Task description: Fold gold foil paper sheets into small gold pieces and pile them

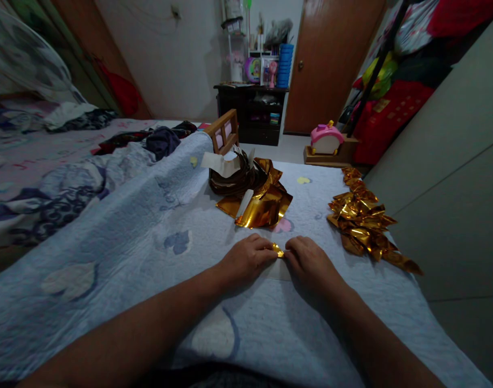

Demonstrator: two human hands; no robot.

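Head view: both hands low on a bed, backs up, meeting at centre. Left hand [246,260] and right hand [311,264] each pinch one end of a small gold foil piece [277,250]; fingers on both are curled in and closed on it, thumbs hidden underneath. The foil piece sits between the two sets of fingertips, right on or just above the light blue quilt [129,226], and only a small bit of it shows. Straight ahead of the hands, near but not touching, is a loose stack of gold foil sheets [262,203], with some darker brown sheets and a white paper strip at its back. To the right of the right hand, apart from it, is a pile of folded gold pieces [363,221] running along the bed's right edge. Crumpled clothes and bedding lie on the left half of the bed. Beyond the bed's far end: a pink toy [326,138] on the floor, a dark cabinet [250,110] with clutter on top, and a brown door [331,59].
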